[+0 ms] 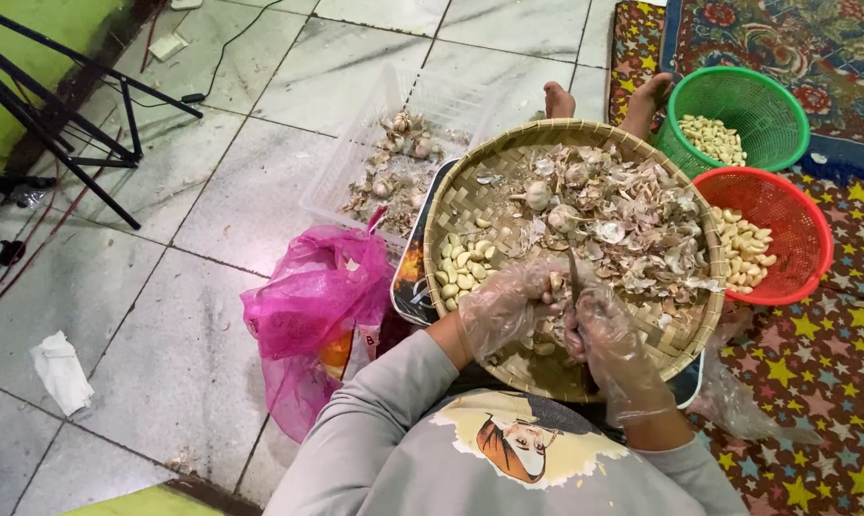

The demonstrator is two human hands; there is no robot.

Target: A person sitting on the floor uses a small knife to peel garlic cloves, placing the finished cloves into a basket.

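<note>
Both my hands wear thin clear plastic gloves and work over a round woven bamboo tray on my lap. My left hand pinches a garlic clove at its fingertips. My right hand grips a small knife whose blade points up toward the clove. The tray holds a heap of papery garlic skins, whole garlic bulbs, and a cluster of peeled cloves at its left side.
A red basket and a green basket, both with peeled cloves, stand on a patterned mat to the right. A clear plastic crate with garlic scraps and a pink plastic bag lie left. A tripod stands on the tiled floor.
</note>
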